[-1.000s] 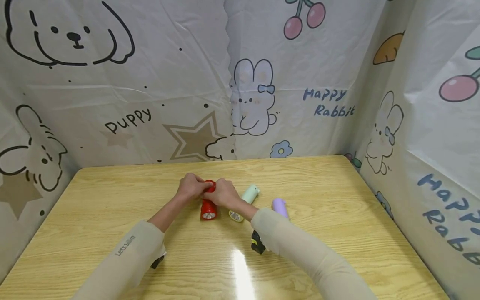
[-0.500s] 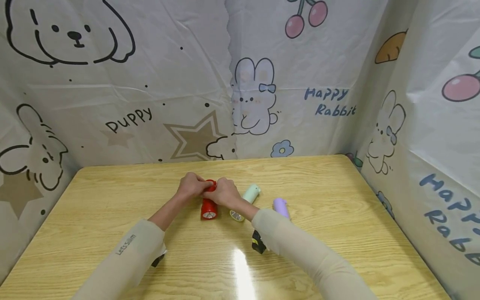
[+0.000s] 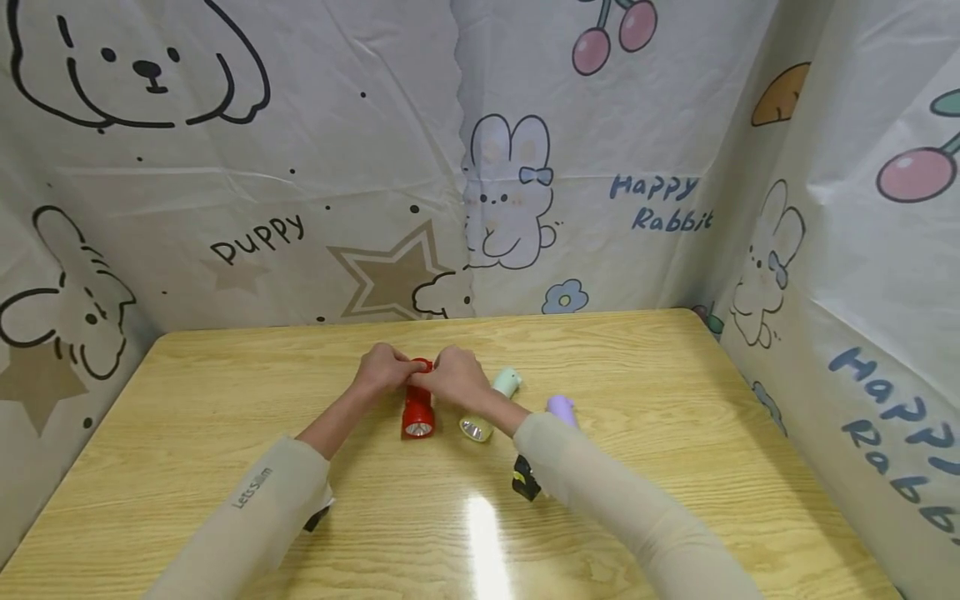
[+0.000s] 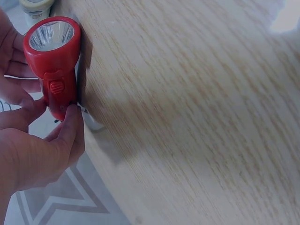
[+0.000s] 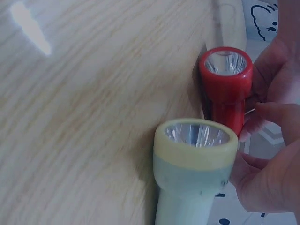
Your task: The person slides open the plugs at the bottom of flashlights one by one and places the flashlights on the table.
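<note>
A red flashlight (image 3: 418,414) lies on the wooden table, its clear lens facing the person. My left hand (image 3: 383,369) pinches its tail end between thumb and fingers, as the left wrist view shows. On the other side, close to the tail, my right hand (image 3: 454,377) holds its thumb out toward the red body, with its loosely bent fingers (image 4: 21,70) spread beside it. A slide switch (image 4: 57,87) sits on the red body, uncovered. Just right of it lies a mint-green flashlight (image 5: 185,201) with a cream lens rim, partly under the right wrist in the head view.
A purple flashlight (image 3: 561,408) lies farther right, half hidden by the right sleeve. Black wrist-camera parts (image 3: 526,478) hang below the right forearm. A printed cloth (image 3: 510,208) stands behind the table (image 3: 262,392) and along its sides.
My right hand has shifted slightly up and away from the person, its thumb now higher along the red flashlight. The left hand and the flashlights stay in place.
</note>
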`<state>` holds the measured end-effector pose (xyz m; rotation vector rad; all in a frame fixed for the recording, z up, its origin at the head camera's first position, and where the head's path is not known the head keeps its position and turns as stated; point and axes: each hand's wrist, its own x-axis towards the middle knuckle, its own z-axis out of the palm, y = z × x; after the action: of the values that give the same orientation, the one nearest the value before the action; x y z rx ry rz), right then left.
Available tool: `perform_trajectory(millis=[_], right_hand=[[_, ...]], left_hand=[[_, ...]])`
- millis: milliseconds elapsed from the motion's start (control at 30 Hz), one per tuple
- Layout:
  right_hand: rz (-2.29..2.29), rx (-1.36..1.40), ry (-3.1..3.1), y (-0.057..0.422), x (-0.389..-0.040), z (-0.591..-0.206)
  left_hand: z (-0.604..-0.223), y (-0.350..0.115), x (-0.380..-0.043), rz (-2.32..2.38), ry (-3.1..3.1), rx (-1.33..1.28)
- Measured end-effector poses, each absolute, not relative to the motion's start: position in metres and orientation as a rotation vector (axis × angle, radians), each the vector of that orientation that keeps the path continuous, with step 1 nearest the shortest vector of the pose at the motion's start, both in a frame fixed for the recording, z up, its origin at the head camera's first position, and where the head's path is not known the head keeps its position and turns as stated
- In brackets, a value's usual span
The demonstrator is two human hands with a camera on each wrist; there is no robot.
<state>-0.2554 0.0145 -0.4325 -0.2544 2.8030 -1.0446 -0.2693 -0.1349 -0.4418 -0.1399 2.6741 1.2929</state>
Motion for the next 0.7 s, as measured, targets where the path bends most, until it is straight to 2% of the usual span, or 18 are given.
perform_trajectory(millis=[700], right_hand=[[-1.015,-0.172,2.847,0.035,-0.260,-0.410]], left_hand=[[-0.436,-0.135,-0.268,1.283,2.640,-0.175]])
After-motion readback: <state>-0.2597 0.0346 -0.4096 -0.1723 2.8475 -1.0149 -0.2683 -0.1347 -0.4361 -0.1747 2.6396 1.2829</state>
